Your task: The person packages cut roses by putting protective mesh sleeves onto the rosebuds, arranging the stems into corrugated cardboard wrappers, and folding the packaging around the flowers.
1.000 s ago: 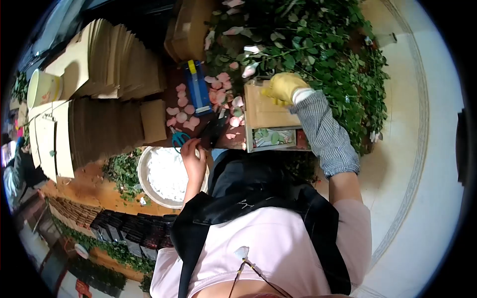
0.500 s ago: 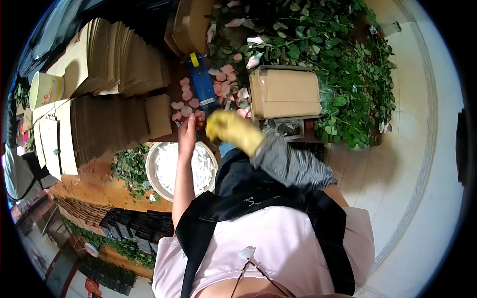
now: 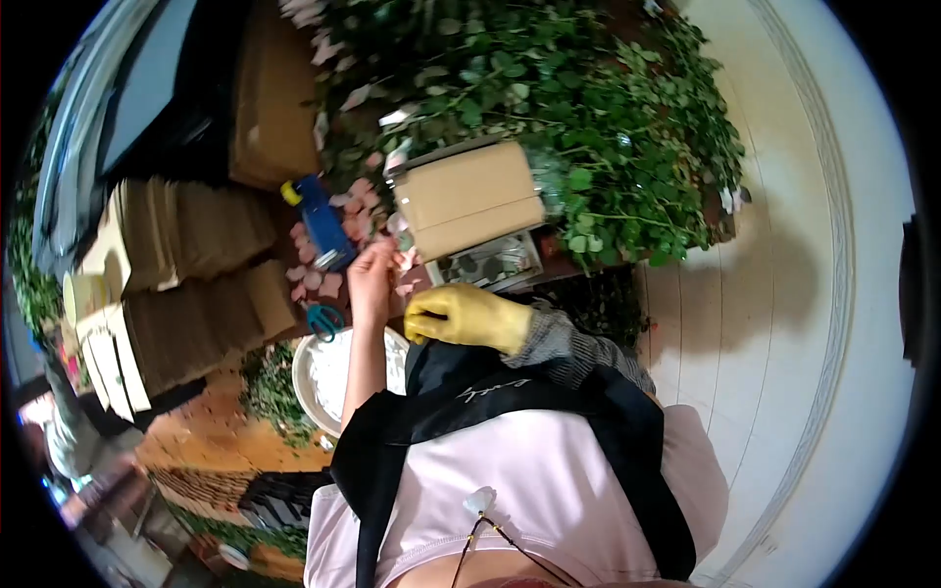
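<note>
My bare left hand (image 3: 371, 282) reaches over the table edge, its fingers drawn together beside loose pink petals (image 3: 361, 196). Whatever is between those fingertips, if anything, is too small to make out. My right hand (image 3: 469, 316) wears a yellow glove and is held above my lap, just in front of the black apron (image 3: 461, 377). Its fingers are curled in, and what they may hold is hidden. Teal-handled scissors (image 3: 324, 320) lie left of my left hand. A blue tape dispenser (image 3: 326, 233) with a yellow part stands farther away.
A cardboard box (image 3: 470, 201) sits ahead of my hands, by a heap of leafy green stems (image 3: 588, 147). Stacked cardboard sheets (image 3: 201, 323) stand on the left. Below the left forearm is a round tub (image 3: 306, 397) of small white pieces.
The view has swung, shifting the table things left and turning them. My left hand has moved toward the box; my gloved right hand has drawn back toward my lap. The scissors now show clearly.
</note>
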The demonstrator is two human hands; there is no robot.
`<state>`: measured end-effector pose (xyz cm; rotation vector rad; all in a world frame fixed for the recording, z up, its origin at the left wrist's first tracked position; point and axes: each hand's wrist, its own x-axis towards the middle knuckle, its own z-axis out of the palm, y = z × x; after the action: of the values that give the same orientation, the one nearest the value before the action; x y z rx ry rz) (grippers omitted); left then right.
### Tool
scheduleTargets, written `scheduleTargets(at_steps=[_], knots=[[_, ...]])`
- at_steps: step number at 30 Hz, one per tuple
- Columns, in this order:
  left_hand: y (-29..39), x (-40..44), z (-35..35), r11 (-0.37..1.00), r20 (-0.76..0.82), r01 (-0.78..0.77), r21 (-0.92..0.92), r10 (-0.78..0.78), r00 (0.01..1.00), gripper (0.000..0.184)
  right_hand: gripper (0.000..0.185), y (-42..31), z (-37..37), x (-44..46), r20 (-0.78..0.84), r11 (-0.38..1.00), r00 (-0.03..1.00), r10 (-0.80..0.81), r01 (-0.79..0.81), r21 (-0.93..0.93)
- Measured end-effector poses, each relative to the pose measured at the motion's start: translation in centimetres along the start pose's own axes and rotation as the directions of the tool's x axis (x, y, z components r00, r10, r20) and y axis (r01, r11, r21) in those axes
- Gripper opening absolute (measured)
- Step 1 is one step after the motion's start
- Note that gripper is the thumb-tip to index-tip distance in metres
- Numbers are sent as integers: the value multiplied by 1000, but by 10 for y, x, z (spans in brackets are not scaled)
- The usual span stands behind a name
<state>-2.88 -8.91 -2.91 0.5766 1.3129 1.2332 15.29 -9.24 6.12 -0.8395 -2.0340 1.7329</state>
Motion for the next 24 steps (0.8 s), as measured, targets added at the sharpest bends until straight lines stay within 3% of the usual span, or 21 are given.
scheduleTargets(at_steps=[1,2,3,4,5,6,7,8,10,11,12,14,15,16,17,18,20,22,23,24], knots=[[35,-5,28,996,-46,-78,-42,76,996,19,18,-14,-23,-20,-6,996,999,47,-47,76],[61,-4,47,983,-21,-168,72,170,985,18,17,-25,-40,-42,-111,938,979,172,-128,322],[93,-6,81,903,25,-368,220,372,928,18,20,-7,-57,-59,-279,958,956,94,-11,285],[111,-4,121,760,101,-547,350,550,829,18,23,6,-72,-71,-419,915,894,161,24,402],[111,9,155,628,176,-670,396,664,727,15,24,13,-94,-82,-497,904,859,126,107,414],[112,26,187,476,261,-772,422,752,606,12,27,0,-119,-93,-547,907,801,242,13,421],[108,53,213,194,408,-804,562,781,473,10,29,7,-137,-94,-573,864,737,358,-29,503],[97,80,237,-112,560,-770,628,751,348,10,31,17,-156,-96,-582,809,663,471,-61,585],[56,118,266,-327,668,-590,738,481,568,34,33,56,-178,-87,-552,675,581,598,6,737],[14,151,267,-620,682,-333,710,490,543,66,31,62,-183,-85,-508,611,618,600,55,789],[4,158,272,-589,582,-224,777,534,614,85,29,66,-185,-89,-488,642,696,526,50,765],[46,116,276,-413,581,-415,811,478,659,86,26,56,-182,-95,-448,640,735,509,26,768],[51,109,265,-350,646,-544,763,450,617,89,25,67,-175,-100,-436,608,778,453,88,789],[50,97,254,-285,652,-587,757,288,701,97,25,77,-171,-106,-391,613,832,394,79,786],[51,84,244,4,614,-614,789,17,789,107,24,91,-161,-110,-384,566,834,396,108,818],[54,63,236,123,645,-633,764,-163,747,111,23,105,-151,-112,-377,519,837,395,135,844],[34,33,234,-251,697,-699,670,-112,708,108,18,113,-149,-122,-399,691,801,446,-25,722],[21,30,244,-219,631,-631,744,-78,772,102,18,120,-156,-126,-465,815,778,423,-101,571],[15,29,244,-269,661,-633,726,17,750,90,18,122,-160,-125,-510,843,771,382,-64,535],[10,32,245,-261,662,-637,725,12,749,90,17,125,-161,-122,-569,872,746,346,-32,488]])
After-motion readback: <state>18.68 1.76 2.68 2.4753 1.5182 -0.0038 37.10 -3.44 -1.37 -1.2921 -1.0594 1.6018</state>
